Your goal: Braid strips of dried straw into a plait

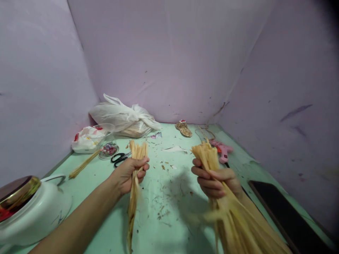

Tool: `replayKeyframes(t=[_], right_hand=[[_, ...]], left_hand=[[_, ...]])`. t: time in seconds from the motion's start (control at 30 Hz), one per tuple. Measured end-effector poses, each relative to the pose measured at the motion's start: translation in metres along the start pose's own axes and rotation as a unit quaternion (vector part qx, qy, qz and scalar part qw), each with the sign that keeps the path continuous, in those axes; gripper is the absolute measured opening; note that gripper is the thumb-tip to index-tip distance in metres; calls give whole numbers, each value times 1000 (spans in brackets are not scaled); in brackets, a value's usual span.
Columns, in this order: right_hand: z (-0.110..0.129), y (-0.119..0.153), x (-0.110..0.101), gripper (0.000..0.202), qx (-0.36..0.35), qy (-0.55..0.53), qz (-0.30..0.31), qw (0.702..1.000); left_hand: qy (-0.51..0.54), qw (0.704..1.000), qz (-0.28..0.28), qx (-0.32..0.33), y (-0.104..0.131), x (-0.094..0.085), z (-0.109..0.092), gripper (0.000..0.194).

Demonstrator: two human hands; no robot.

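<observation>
My left hand [134,174] is closed around a thin bundle of dried corn husk strips [139,150]. Its pale cut ends stick up above the fist, and the strips hang down toward the table's near edge. A much thicker bundle of the same dried husks [235,222] is gripped in my right hand [217,180]. Its stubby tops rise above the fingers, and the long tails fan out toward me, partly smeared by motion. The two bundles are apart, both above the green table [164,187]. Black-handled scissors [120,158] lie just left of my left hand.
At the back sit a tied white plastic bag [124,116] and a small woven slipper-shaped piece [183,128]. A pink glue gun [222,150] and dark phone [283,215] lie right. Left are a cup of beads [109,150], a tied straw bundle [84,164] and a white container [37,211].
</observation>
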State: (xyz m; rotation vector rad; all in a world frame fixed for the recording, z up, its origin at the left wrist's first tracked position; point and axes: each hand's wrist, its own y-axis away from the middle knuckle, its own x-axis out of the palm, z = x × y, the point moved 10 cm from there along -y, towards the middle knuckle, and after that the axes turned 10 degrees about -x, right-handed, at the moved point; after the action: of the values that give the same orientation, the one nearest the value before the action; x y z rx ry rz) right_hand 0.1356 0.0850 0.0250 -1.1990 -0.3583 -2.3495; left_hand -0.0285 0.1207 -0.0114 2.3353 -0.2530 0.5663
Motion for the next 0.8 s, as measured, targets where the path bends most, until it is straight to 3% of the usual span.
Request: replayKeyframes(t=[0.07, 0.13, 0.23, 0.3, 0.37, 0.47, 0.53, 0.6, 0.7, 0.8], right_hand=[[8, 5, 8, 22, 3, 6, 29, 1000], [12, 5, 6, 23, -14, 8, 19, 1000], [6, -3, -17, 29, -63, 29, -92, 993], [-13, -6, -33, 29, -57, 75, -170, 981], [-30, -9, -39, 26, -62, 115, -211, 969], [-54, -16, -20, 22, -50, 134, -137, 980], [-65, -17, -6, 24, -31, 144, -79, 986], [-70, -16, -3, 24, -10, 151, -60, 987], [-70, -16, -7, 19, 16, 133, -72, 988], [-59, -13, -28, 13, 19, 104, -169, 980]], left_hand=[[-19, 1000, -13, 6, 1, -5, -5, 12], [-34, 999, -27, 12, 1, -7, -5, 7], [-63, 997, -39, 19, 2, -2, 2, 10], [-78, 997, -23, 15, 4, 9, 13, 16], [-80, 997, 10, 11, 6, 25, 28, 22], [-92, 994, 39, 35, 10, 45, 43, 24], [-110, 992, 37, 55, 11, 50, 50, 22], [-123, 990, 30, 59, 9, 51, 56, 21], [-118, 991, 33, 44, 4, 47, 58, 23], [-80, 996, 20, 16, -1, 36, 55, 18]])
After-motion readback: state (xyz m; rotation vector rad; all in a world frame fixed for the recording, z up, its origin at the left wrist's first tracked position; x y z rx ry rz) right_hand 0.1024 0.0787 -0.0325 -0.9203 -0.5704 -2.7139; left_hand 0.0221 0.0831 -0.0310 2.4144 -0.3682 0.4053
